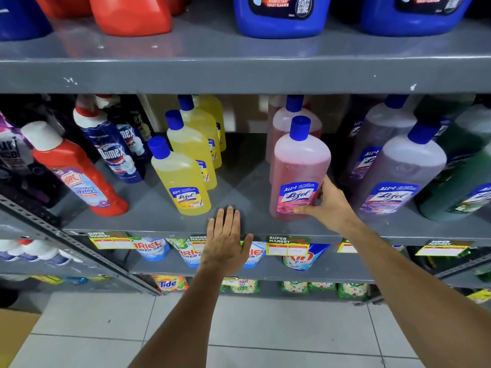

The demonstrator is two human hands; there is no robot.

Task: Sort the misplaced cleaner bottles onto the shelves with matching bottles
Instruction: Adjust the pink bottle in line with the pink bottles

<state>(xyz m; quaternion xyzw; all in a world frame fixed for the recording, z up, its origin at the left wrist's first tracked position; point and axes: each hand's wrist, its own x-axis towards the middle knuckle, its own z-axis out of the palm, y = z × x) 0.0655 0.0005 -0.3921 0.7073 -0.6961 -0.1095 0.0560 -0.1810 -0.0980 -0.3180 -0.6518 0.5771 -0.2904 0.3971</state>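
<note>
Your right hand (328, 201) wraps the lower body of the pink bottle (299, 168), right of centre in the frame; the thumb lies across the front below the label and the fingers (322, 191) curl around the right side. The bottle stands upright on the middle shelf (239, 192), directly in front of another pink bottle (288, 120), so it appears to sit in its matching row. The low grip likely steadies the base while you align it.

Your left hand (225, 239) rests flat on the front edge of the shelf, fingers extended and close together, holding nothing; it probably serves as a brace.

The yellow bottles (183, 176) form a row at centre left. The shelving is grey painted metal with price tags (288, 247) along the lip. Pale floor tiles (265, 328) fill the lower frame.
</note>
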